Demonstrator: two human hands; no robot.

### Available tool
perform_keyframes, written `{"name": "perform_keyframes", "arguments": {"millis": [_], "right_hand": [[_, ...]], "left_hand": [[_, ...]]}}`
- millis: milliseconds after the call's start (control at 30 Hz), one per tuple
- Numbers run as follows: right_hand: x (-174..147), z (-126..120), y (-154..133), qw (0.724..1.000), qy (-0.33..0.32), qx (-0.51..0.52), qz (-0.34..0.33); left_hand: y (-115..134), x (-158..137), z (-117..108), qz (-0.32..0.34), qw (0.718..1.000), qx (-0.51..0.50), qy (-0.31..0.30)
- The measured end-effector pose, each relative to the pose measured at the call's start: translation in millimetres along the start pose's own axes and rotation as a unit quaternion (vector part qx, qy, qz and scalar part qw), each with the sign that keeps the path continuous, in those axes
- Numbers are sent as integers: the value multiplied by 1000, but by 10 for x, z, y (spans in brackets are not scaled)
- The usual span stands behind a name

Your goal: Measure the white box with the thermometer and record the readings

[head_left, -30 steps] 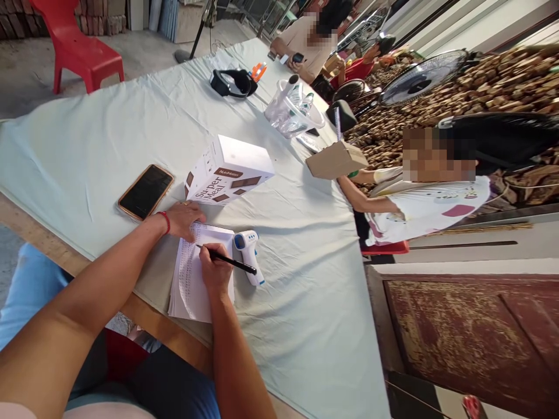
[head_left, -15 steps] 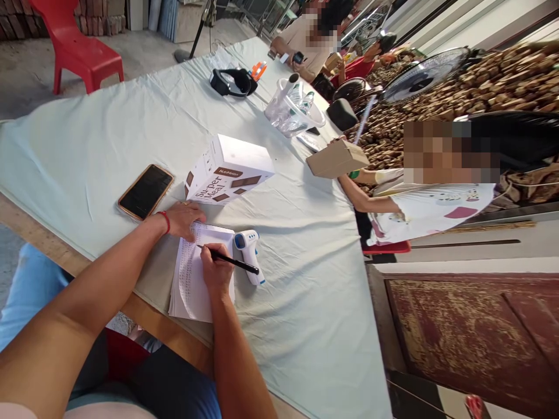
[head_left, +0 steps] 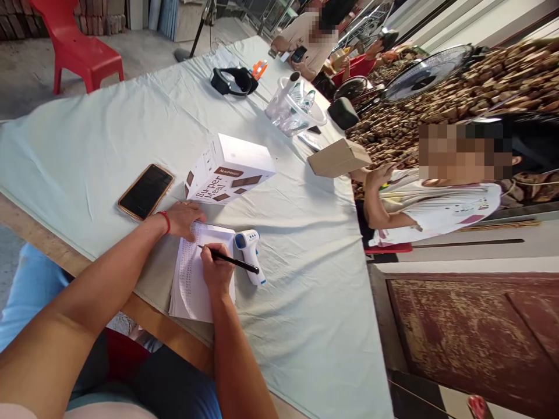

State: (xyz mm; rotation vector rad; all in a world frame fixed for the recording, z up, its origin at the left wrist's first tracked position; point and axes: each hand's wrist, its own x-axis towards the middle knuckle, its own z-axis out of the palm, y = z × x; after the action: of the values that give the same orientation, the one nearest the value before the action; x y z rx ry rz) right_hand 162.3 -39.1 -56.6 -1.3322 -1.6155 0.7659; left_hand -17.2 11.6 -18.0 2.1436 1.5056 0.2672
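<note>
My right hand [head_left: 217, 269] grips a black pen [head_left: 234, 261], its tip at the written rows on a stack of white paper [head_left: 196, 294]. Small handwriting fills the left part of the top sheet. My left hand [head_left: 186, 220], with a red cord at the wrist, lies with fingers stretched out on the paper's upper edge. Just right of the sheets is a white and blue infrared thermometer [head_left: 248, 256]. Above my left hand stands a white "Super Meal" box [head_left: 229, 171]. A smartphone [head_left: 146, 192] in an orange-rimmed case lies to the left.
The cloth-covered table [head_left: 305, 291] also bears a cardboard box [head_left: 338, 158], a clear basket [head_left: 292, 110] with bottles, and a black headset [head_left: 233, 81]. One person [head_left: 441, 209] sits at the right; others are at the far end. A red chair [head_left: 81, 52] stands far left.
The person at the right has drawn a hand back from the cardboard box and raised it, leaning back slightly. My hands and the pen have barely moved.
</note>
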Motion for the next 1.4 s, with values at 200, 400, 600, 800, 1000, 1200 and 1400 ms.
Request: {"name": "perform_keyframes", "arguments": {"millis": [200, 400, 600, 800, 1000, 1200, 1400], "right_hand": [[7, 2, -24, 1000, 7, 4, 12], [2, 5, -17, 1000, 18, 12, 13], [-3, 6, 3, 1000, 19, 14, 14], [-7, 11, 4, 1000, 19, 5, -5], [-4, 16, 22, 1000, 13, 3, 6], [-1, 13, 15, 1000, 10, 0, 8], [-3, 13, 21, 1000, 16, -3, 10]], "left_hand": [[11, -8, -8, -3, 1000, -1, 3], [20, -11, -13, -6, 1000, 5, -3], [7, -1, 3, -4, 1000, -1, 1], [-3, 1, 9, -1, 1000, -1, 3], [-2, 0, 3, 1, 1000, 9, 1], [27, -17, -23, -11, 1000, -10, -8], [-5, 2, 10, -2, 1000, -7, 6]]}}
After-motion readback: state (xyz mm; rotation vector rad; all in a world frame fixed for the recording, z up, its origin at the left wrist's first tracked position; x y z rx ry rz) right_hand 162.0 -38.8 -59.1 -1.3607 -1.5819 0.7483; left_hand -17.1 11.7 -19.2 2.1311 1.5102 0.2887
